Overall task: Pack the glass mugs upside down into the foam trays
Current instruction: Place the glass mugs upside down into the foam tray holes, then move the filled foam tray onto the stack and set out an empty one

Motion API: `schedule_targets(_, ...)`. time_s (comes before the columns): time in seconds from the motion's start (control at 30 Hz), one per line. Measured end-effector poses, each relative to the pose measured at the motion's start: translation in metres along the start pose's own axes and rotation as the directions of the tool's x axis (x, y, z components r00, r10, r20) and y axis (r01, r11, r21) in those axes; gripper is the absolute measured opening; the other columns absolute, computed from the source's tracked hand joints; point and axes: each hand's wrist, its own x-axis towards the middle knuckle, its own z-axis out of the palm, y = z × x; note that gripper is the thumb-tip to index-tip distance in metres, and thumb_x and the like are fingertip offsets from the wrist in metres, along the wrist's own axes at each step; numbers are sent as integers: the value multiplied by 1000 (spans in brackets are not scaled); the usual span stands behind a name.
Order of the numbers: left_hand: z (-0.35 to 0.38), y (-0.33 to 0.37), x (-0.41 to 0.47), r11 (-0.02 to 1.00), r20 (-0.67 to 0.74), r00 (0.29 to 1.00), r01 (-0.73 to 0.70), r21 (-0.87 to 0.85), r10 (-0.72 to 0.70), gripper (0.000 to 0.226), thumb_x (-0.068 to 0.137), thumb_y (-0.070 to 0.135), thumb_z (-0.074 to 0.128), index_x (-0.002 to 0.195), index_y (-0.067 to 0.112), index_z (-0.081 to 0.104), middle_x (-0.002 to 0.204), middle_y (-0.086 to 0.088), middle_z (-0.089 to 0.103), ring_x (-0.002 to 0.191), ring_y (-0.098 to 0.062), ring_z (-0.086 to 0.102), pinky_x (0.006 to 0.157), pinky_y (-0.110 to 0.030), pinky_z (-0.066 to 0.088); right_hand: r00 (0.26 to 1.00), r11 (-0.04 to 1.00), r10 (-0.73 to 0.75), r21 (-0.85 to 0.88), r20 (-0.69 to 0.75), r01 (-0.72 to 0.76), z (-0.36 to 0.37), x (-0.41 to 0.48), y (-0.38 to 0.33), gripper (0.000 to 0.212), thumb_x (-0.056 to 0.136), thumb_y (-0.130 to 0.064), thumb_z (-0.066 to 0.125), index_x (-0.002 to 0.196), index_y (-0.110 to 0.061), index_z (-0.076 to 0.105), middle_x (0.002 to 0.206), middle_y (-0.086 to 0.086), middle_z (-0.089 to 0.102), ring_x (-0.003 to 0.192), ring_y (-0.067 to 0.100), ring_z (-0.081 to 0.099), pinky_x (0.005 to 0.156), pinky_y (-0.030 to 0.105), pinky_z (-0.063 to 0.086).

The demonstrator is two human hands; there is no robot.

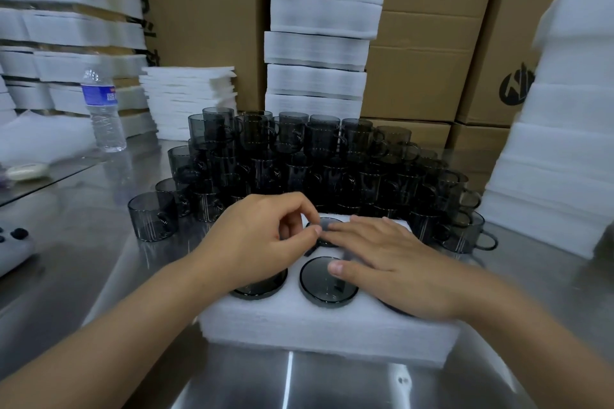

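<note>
White foam tray (pixel 325 325) on the shiny worktop (pixel 83 242), close in front. In its round holes, dark glass mugs, bottoms up: front middle mug (pixel 327 290), front left mug (pixel 259 287) half under a hand, back mug (pixel 329 221). Left hand (pixel 262 239) over the left side, fingers curled, tips at the edge of the back mug; cannot tell if pinching it. Right hand (pixel 392 262) flat on the right side, fingers straight, tips on the back mug, thumb on the front middle mug. Behind the tray, a big pile of mugs (pixel 299 163).
</note>
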Motion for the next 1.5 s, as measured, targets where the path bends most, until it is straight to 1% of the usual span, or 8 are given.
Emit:
schedule_targets(0.23, -12, 8, -6, 997, -21, 999, 47, 58, -46, 12, 81, 36, 66, 71, 30, 66, 57, 10, 59, 57, -7, 54, 57, -28, 46, 987, 1000, -6, -31, -160, 1, -7, -16, -14, 60, 87, -69, 21, 143, -46, 25, 148, -27, 20, 136, -7, 6, 117, 28, 1)
schedule_targets(0.37, -45, 13, -30, 986, 152, 975, 168, -22, -163, 34, 61, 66, 66, 70, 33, 65, 62, 16, 63, 56, 0, 55, 53, -12, 40, 917, 990, -56, -139, -396, 0, -10, -57, -22, 54, 75, -86, 17, 90, -43, 45, 90, -28, 44, 96, -8, 36, 89, 12, 22)
schedule_targets(0.57, -48, 30, -63, 869, 275, 957, -56, 492, -95, 46, 62, 72, 60, 97, 43, 52, 93, 24, 57, 84, 3, 49, 68, -15, 31, 880, 859, -160, -502, -447, -98, 11, -77, -29, 40, 55, -63, 67, 62, -24, 63, 55, -11, 56, 57, 9, 59, 77, 22, 32)
schedule_targets(0.7, -60, 42, -69, 818, 234, 963, -241, 522, 134, 29, 57, 59, 58, 69, 33, 60, 61, 21, 56, 59, 3, 47, 57, -16, 30, 823, 886, -217, -460, -525, -59, 8, -91, -36, 32, 52, -51, 73, 64, -22, 65, 57, -11, 57, 58, 11, 58, 69, 22, 32)
schedule_targets(0.87, -89, 60, -30, 832, 56, 951, -295, 470, 306, 29, 71, 55, 56, 87, 31, 62, 72, 13, 63, 70, -4, 48, 62, -20, 36, 659, 885, -206, -425, -724, -190, -51, -111, -42, 23, 69, -37, 70, 84, -19, 66, 70, -1, 58, 63, 22, 57, 50, 28, 43)
schedule_targets(1.0, -98, 85, 62, 833, -76, 957, -203, 515, 280, 34, 80, 36, 73, 109, 19, 69, 102, 2, 70, 94, -25, 62, 77, -35, 42, 609, 899, 15, -256, -793, -356, -115, -93, -21, 32, 80, -35, 62, 105, -16, 62, 91, 5, 62, 90, 30, 54, 62, 40, 46)
schedule_targets(1.27, -66, 107, 223, 351, 202, 903, -343, 871, 380, 10, 90, 13, 51, 92, 21, 55, 96, -1, 64, 92, -27, 56, 70, -32, 25, 621, 863, 382, 23, -685, -505, -166, -11, 90, 26, 89, -29, 63, 90, -12, 45, 78, 8, 51, 78, 33, 52, 61, 35, 36)
schedule_targets(1.5, -15, 82, 278, 368, 260, 881, -412, 834, 396, 20, 90, 3, 46, 91, 23, 48, 100, -1, 60, 85, -21, 47, 71, -31, 27, 521, 811, 505, 170, -688, -560, -148, 28, 148, 30, 93, -26, 59, 107, -4, 44, 98, 21, 59, 79, 34, 50, 62, 35, 32)
